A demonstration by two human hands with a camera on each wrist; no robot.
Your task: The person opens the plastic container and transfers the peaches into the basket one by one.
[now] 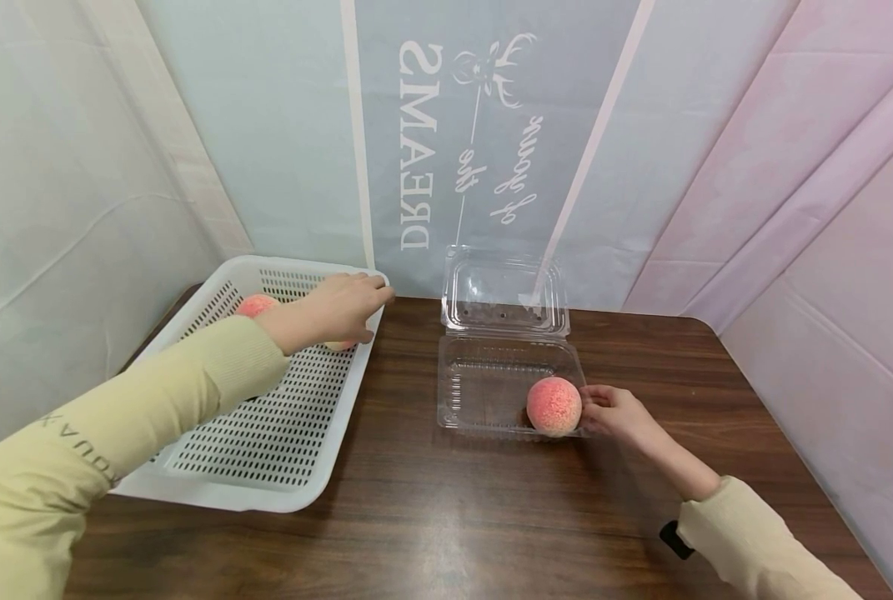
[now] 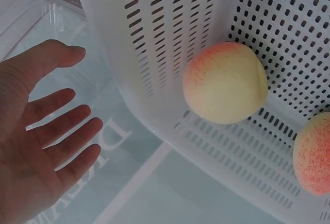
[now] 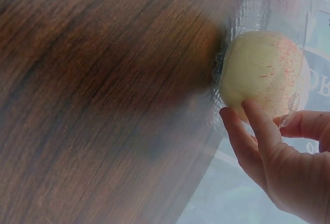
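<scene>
My left hand reaches over the right rim of a white slotted plastic basket, its fingers spread apart with nothing in them. Inside the basket lie a pink peach and a yellow-and-pink peach, the second partly hidden under the hand in the head view. A clear hinged plastic box stands to the right with its lid raised. One pink-and-cream peach sits in the box's front right corner. Beside that peach, my right hand pinches the box's right wall between thumb and fingers.
Both basket and box stand on a dark wood-grain table. A pale blue printed curtain hangs right behind them. More cloth closes off the right side, and white cloth the left.
</scene>
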